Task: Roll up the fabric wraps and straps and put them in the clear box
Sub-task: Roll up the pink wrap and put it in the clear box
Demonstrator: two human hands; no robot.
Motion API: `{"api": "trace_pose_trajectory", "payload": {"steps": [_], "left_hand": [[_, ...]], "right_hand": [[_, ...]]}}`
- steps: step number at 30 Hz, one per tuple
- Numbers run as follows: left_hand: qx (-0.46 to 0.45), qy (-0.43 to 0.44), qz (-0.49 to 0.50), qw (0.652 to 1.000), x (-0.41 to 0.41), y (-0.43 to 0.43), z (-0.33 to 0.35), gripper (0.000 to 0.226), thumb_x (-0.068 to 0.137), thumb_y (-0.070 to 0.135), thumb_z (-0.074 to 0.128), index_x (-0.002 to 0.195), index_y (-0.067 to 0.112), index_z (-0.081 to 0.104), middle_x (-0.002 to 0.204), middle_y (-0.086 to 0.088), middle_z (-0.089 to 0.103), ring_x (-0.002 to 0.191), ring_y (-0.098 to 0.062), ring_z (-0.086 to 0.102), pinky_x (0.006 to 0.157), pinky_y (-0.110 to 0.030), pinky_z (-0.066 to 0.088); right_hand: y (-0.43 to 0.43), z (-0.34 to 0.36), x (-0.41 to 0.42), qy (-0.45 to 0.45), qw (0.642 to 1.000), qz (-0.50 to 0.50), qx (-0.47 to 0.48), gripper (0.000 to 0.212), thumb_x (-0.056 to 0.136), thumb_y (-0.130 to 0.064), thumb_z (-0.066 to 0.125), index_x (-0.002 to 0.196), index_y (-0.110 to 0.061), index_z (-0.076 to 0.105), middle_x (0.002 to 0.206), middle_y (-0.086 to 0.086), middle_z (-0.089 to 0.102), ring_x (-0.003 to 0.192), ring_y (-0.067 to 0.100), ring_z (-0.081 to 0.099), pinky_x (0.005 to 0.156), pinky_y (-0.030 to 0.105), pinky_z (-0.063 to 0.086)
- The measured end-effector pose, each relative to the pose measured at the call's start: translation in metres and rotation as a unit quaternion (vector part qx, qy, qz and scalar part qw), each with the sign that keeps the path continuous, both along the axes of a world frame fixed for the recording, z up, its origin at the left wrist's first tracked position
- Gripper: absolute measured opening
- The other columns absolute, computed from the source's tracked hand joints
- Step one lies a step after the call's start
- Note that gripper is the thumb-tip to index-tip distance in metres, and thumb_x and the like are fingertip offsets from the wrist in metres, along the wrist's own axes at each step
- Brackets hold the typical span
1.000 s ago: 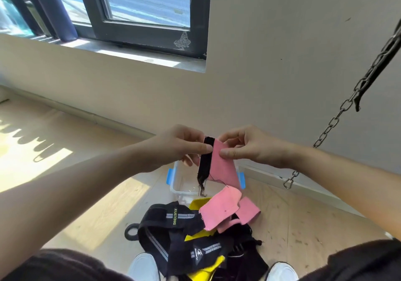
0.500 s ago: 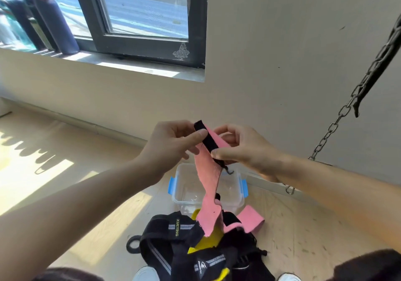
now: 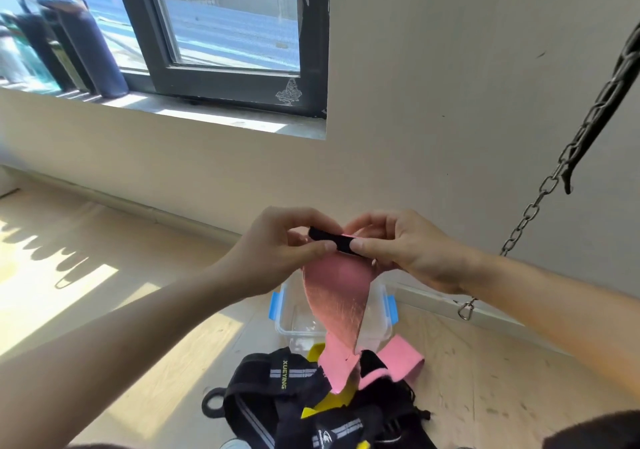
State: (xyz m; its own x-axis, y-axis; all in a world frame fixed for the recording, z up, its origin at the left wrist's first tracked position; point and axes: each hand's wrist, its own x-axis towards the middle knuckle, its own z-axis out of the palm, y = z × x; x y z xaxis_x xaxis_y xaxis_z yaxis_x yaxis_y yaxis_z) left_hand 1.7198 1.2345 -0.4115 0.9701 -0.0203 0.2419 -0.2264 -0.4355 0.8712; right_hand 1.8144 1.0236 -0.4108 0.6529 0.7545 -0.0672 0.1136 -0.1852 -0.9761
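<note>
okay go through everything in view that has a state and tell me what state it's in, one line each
Left hand: grip pinched on the pink wrap's black end.
Right hand: grip pinched on the same end.
Pink wrap: held up, mostly unrolled, hanging down.
Clear box: open, no lid on, looks empty.
Black straps: loose pile on the floor, unrolled.
Window: shut.

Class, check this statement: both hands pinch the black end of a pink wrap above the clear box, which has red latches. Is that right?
Not quite. The head view shows the clear box has blue latches, not red. The rest holds: the left hand and right hand pinch the black end of the pink wrap above it.
</note>
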Motion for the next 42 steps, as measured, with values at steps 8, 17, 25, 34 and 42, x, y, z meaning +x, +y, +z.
{"api": "trace_pose_trajectory", "payload": {"steps": [8, 17, 25, 34, 42], "left_hand": [[0.07, -0.064, 0.055, 0.994, 0.003, 0.001, -0.005, 0.032, 0.083, 0.001, 0.077, 0.101, 0.027, 0.079, 0.098, 0.012, 0.073, 0.077, -0.018, 0.067, 0.071, -0.035, 0.058], [0.103, -0.114, 0.081, 0.985, 0.007, 0.001, -0.017, 0.035, 0.081, 0.001, 0.077, 0.103, 0.028, 0.074, 0.094, 0.011, 0.066, 0.083, -0.014, 0.064, 0.064, -0.015, 0.045], [-0.069, 0.148, -0.053, 0.985, 0.006, 0.007, -0.017, 0.036, 0.096, 0.039, 0.065, 0.125, 0.016, 0.067, 0.116, -0.005, 0.072, 0.113, -0.019, 0.068, 0.1, -0.036, 0.056], [-0.09, 0.123, -0.025, 0.988, 0.005, -0.002, -0.012, 0.026, 0.096, 0.024, 0.064, 0.118, 0.009, 0.066, 0.102, -0.012, 0.075, 0.089, -0.02, 0.073, 0.078, -0.038, 0.063], [-0.1, 0.048, -0.01, 0.994, 0.003, -0.002, -0.014, 0.021, 0.095, 0.001, 0.067, 0.112, 0.012, 0.066, 0.088, -0.011, 0.073, 0.079, -0.019, 0.066, 0.068, -0.039, 0.059]], "right_hand": [[0.004, -0.001, 0.0, 0.027, 1.0, -0.007, -0.013, 0.033, 0.093, -0.037, 0.063, 0.113, -0.013, 0.073, 0.101, 0.016, 0.072, 0.085, 0.019, 0.067, 0.065, 0.031, 0.058], [0.013, -0.004, -0.003, 0.084, 0.996, -0.023, 0.018, 0.022, 0.096, -0.026, 0.064, 0.11, -0.011, 0.074, 0.09, 0.004, 0.071, 0.082, 0.016, 0.062, 0.058, 0.025, 0.056], [0.005, -0.005, 0.002, -0.003, 0.999, -0.024, 0.038, 0.019, 0.092, -0.009, 0.071, 0.111, -0.01, 0.071, 0.096, 0.009, 0.072, 0.083, 0.01, 0.067, 0.066, 0.025, 0.055], [0.005, -0.013, 0.005, -0.099, 0.994, -0.036, 0.005, 0.026, 0.088, -0.001, 0.074, 0.11, -0.013, 0.07, 0.097, 0.01, 0.07, 0.082, 0.014, 0.066, 0.068, 0.028, 0.057], [0.005, -0.002, 0.002, 0.093, 0.995, 0.001, -0.044, 0.058, 0.085, -0.061, 0.053, 0.112, -0.013, 0.072, 0.094, 0.007, 0.071, 0.086, 0.022, 0.067, 0.056, 0.036, 0.061]]}}
